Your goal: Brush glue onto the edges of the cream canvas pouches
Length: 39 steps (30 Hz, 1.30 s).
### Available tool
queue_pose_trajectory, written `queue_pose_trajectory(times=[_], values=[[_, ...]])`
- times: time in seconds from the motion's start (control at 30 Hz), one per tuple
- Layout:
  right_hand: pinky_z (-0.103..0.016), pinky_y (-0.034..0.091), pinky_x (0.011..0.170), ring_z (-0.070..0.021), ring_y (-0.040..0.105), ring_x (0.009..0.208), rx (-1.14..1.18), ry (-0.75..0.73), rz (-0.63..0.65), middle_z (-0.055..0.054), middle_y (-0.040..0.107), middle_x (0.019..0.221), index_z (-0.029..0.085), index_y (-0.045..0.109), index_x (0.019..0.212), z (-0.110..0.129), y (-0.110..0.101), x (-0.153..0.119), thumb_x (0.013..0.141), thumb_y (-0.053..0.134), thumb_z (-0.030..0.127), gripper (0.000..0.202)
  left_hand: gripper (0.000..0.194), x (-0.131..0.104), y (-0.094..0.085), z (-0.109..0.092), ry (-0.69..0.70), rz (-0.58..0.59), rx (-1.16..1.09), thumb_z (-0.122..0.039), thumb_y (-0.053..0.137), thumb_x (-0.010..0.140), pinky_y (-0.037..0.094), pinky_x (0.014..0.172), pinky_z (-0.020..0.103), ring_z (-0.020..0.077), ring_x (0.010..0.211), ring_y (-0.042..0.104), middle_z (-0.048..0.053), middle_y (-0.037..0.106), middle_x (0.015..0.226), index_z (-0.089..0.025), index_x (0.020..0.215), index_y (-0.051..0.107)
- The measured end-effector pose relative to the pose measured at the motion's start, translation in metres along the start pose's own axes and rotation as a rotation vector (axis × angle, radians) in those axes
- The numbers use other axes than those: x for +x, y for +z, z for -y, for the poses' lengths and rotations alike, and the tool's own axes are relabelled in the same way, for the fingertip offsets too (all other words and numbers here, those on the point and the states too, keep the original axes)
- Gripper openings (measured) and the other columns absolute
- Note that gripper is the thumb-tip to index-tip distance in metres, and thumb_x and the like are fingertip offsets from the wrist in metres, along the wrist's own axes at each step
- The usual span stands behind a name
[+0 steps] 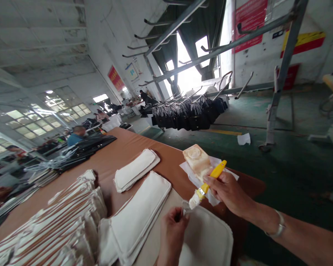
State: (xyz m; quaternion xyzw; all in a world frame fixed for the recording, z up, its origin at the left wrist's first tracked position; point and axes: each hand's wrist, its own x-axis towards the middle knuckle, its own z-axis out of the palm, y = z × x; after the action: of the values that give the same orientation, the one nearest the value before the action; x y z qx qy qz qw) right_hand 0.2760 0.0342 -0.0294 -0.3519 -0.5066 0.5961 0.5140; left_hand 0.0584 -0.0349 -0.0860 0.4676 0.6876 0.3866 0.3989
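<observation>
A yellow-handled paintbrush is gripped in my right hand, its bristles coated with a thick off-white paste and pointing down to the left. My left hand pinches a small, clear or greyish piece right beside the bristles; what exactly it is cannot be made out. Under both hands lies a pale, round-cornered panel. Behind the brush, a cut-open, paste-smeared container rests on white paper. To the left of my left hand are stacked cream padded panels.
A smaller stack of cream panels and a long row of brown-edged pieces occupy the brown-covered table. Beyond it stands a metal rack hung with dark bags. A person in blue is at the far left.
</observation>
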Motion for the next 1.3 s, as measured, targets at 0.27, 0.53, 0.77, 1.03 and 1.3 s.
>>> queue_pose_trajectory(times=[0.27,0.53,0.77,1.03,1.3], values=[[-0.024,0.039,0.053,-0.0127,0.045,0.055,-0.266,-0.235,-0.001,0.002,0.048,0.059,0.017,0.056,0.072,0.002,0.014,0.001,0.091,0.06,0.044,0.033,0.028,-0.025,0.007,-0.026,0.048,-0.02,-0.094,-0.04,0.071,0.066,0.04,0.06,0.023,0.0135,0.063,0.052,0.0,0.061,0.066,-0.014,0.077,0.068],[-0.025,0.042,0.055,-0.0144,0.048,0.057,-0.323,-0.27,0.044,0.0,0.051,0.062,0.017,0.058,0.075,0.014,0.015,-0.009,0.093,0.056,0.043,0.031,0.023,-0.03,0.008,-0.031,0.032,-0.02,-0.066,-0.036,0.07,0.068,0.039,0.06,0.023,0.0133,0.063,0.05,-0.001,0.059,0.065,-0.014,0.075,0.066],[-0.025,0.035,0.047,-0.0143,0.043,0.051,-0.287,-0.187,-0.069,0.001,0.048,0.06,0.018,0.06,0.082,0.009,-0.002,0.0,0.092,0.055,0.051,0.036,0.039,-0.044,0.01,-0.02,0.143,0.025,0.001,-0.053,0.064,0.079,0.044,0.066,0.025,0.0172,0.072,0.058,0.004,0.066,0.079,-0.015,0.087,0.071],[-0.023,0.032,0.045,-0.0119,0.04,0.05,-0.215,-0.1,-0.055,0.003,0.044,0.059,0.018,0.055,0.081,0.024,-0.022,-0.01,0.092,0.056,0.05,0.034,0.015,-0.054,0.016,-0.019,0.606,-0.151,0.378,-0.029,0.058,0.091,0.05,0.065,0.022,0.0135,0.07,0.061,0.003,0.064,0.078,-0.019,0.084,0.066],[-0.024,0.035,0.051,-0.0128,0.041,0.054,-0.332,-0.154,0.118,0.002,0.044,0.059,0.018,0.052,0.07,0.037,-0.026,-0.007,0.088,0.06,0.047,0.035,0.019,-0.073,0.027,0.005,1.288,-0.433,0.961,-0.013,0.052,0.092,0.058,0.076,0.031,0.0201,0.09,0.067,0.01,0.069,0.091,-0.015,0.109,0.062]])
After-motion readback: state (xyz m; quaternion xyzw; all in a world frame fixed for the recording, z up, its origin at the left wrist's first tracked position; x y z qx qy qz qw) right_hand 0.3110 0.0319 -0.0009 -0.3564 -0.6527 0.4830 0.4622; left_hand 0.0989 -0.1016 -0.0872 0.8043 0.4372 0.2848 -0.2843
